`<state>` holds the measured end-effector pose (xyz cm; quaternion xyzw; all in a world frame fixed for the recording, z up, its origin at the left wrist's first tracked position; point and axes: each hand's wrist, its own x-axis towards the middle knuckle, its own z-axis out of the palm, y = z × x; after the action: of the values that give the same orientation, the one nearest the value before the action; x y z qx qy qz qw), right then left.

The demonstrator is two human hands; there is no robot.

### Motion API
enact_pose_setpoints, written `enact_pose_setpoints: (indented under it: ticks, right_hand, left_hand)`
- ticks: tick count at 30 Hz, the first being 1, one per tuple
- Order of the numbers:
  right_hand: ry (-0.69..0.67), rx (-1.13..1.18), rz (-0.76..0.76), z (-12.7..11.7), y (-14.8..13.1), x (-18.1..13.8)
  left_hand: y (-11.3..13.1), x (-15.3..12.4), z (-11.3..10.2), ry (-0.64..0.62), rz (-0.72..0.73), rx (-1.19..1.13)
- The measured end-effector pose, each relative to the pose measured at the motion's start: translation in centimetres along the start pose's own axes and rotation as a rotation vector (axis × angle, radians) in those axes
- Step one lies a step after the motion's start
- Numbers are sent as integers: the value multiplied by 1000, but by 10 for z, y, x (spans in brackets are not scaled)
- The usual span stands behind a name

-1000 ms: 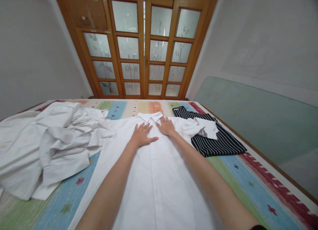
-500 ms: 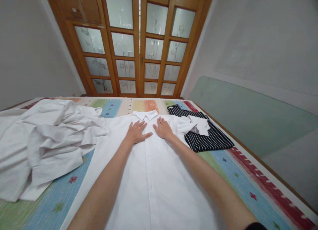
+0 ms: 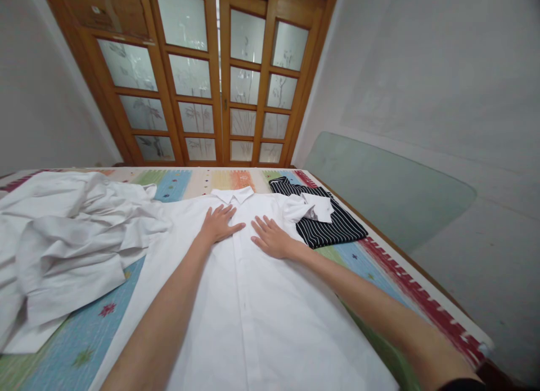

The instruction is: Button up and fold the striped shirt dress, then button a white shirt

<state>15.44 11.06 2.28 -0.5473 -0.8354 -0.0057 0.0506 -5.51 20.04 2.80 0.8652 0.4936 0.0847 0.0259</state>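
Note:
A white button-front shirt (image 3: 228, 312) lies spread out front side up, its collar (image 3: 232, 195) at the far end. My left hand (image 3: 218, 224) rests flat on the upper chest, just below the collar and left of the button placket, fingers apart. Right of the placket and a little lower, my right hand (image 3: 272, 237) also lies flat on the cloth with its fingers spread. Neither hand holds anything. The right sleeve (image 3: 318, 206) is bunched, with its end lying over a folded black garment with white stripes (image 3: 333, 228).
At the left lies a rumpled heap of white cloth (image 3: 76, 239). Everything rests on a bed with a colourful striped cover (image 3: 97, 318). A pale green panel (image 3: 379, 183) stands along the wall on the right. Wooden doors with glass panes (image 3: 194, 81) are at the back.
My right hand has slid down the shirt front, toward me, and turned slightly. My left hand stays at about the same place on the shirt. The view has swung a little to the right.

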Motion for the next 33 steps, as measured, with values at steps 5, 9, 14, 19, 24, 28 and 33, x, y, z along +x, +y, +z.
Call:
enact_pose_setpoints:
  ticks: [5, 9, 14, 19, 24, 28, 33]
  right_hand:
    - [241, 53, -106, -38, 40, -7]
    - [555, 113, 121, -59, 94, -5]
    - [321, 86, 405, -62, 166, -8]
    - [-56, 91, 269, -54, 201, -8]
    - [-182, -10, 220, -56, 200, 4]
    - [-168, -49, 225, -65, 198, 7]
    - [-93, -141, 383, -78, 199, -1]
  left_hand:
    - [-1, 0, 0, 0, 8, 11]
    - [-2, -1, 1, 3, 9, 4]
    - [-1, -2, 1, 0, 13, -7]
    - [-1, -2, 2, 9, 15, -19]
    - [-1, -2, 1, 11, 17, -26]
    - [0, -3, -1, 9, 19, -21]
    - [1, -4, -4, -7, 23, -19]
